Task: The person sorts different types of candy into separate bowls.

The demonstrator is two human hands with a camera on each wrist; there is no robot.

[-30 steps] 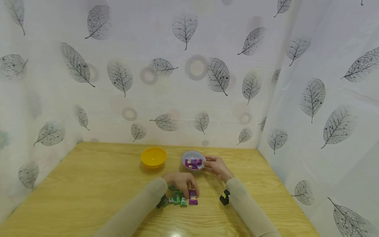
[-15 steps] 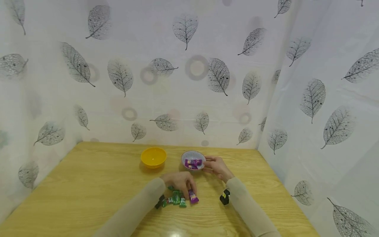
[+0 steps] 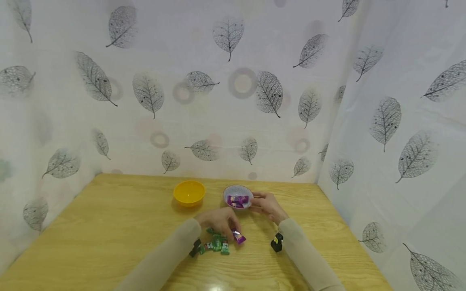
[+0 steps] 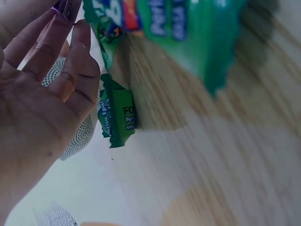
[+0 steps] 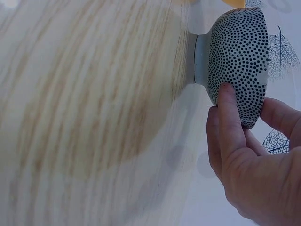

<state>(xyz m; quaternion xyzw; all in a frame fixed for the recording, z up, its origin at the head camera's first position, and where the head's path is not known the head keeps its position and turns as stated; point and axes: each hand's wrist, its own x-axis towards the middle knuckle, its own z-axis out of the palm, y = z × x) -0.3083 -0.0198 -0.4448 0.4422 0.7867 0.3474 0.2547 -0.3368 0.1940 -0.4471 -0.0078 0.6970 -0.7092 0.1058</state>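
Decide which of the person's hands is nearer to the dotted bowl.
Right. The right hand grips the dotted bowl at its right side. The left hand is apart from it, nearer the person, pinching a purple packet.

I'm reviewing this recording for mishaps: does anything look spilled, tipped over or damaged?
Nothing stands out. The yellow bowl and dotted bowl stand upright, the green candies lie grouped on the table, the left hand grips a purple candy, and no spill or damage shows.

You are wearing long, plain beige sleeves (image 3: 162, 256) reaching to both wrists. Under each wrist you are also wearing a small black block (image 3: 195, 247), the right block (image 3: 278, 244) showing a yellow patch (image 3: 275, 239).
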